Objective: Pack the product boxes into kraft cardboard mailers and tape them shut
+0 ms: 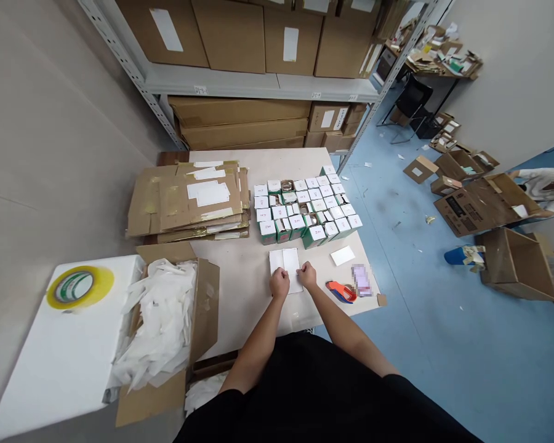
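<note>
A white sheet (292,258) with a line down its middle lies on the table in front of me, perhaps a folded paper or card; its exact kind is unclear. My left hand (279,284), fingers curled, presses on its lower part near the middle line. At its right edge my right hand (307,275) is closed in a pinch. Just beyond are rows of small green-and-white boxes (317,235), several with their tops open. To the right lie a smaller white card (342,255), an orange tape dispenser or cutter-like tool (342,291) and a blurred purple item (361,280).
Flattened cardboard (175,203) is stacked at the table's left. Nearer stands an open carton (207,301) full of white wrapping, beside a roll of yellow tape (80,287) on a white block. A shelf (263,86) with cartons rises behind. Another person (547,187) is far right.
</note>
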Available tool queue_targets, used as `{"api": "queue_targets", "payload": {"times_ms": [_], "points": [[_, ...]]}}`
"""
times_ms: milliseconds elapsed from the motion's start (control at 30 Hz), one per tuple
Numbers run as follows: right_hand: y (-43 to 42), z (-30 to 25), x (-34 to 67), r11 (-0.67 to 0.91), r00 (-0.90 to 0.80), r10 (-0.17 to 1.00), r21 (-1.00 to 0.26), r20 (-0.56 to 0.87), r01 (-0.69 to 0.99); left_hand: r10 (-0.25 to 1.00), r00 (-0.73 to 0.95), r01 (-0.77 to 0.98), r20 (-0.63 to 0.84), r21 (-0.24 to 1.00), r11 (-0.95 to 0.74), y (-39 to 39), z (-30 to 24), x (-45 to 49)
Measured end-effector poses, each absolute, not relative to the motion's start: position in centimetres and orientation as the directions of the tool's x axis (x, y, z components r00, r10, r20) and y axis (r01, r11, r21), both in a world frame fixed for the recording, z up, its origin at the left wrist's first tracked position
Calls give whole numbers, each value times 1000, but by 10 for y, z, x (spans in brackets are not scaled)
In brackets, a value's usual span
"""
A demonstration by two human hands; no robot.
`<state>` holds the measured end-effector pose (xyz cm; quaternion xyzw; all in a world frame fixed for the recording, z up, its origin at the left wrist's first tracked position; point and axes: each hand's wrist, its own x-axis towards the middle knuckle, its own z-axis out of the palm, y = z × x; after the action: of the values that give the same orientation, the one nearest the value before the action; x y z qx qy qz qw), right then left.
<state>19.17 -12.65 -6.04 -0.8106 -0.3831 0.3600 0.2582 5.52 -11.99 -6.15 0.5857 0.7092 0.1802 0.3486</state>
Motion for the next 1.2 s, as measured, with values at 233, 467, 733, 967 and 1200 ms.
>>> {"api": "queue_targets", "payload": {"times_ms": [233,467,733,967,1200], "points": [[-123,-59,191,-606,453,789,-648,-415,461,951,-81,741,-298,620,257,-118,-60,58],[-121,-58,191,-625,461,779,-590,-425,511,946,-81,774,-315,578,259,-114,-58,60],[-110,-49,190,-633,434,761,-410,-482,656,878,-90,817,-470,469,335,-96,-53,56],[-115,-49,208,-691,458,698,-352,-551,631,905,121,927,-408,372,44,-76,-37,46],[-133,-70,195,-590,336,806,-624,-487,512,808,389,888,-442,414,-201,-59,-48,49]]}}
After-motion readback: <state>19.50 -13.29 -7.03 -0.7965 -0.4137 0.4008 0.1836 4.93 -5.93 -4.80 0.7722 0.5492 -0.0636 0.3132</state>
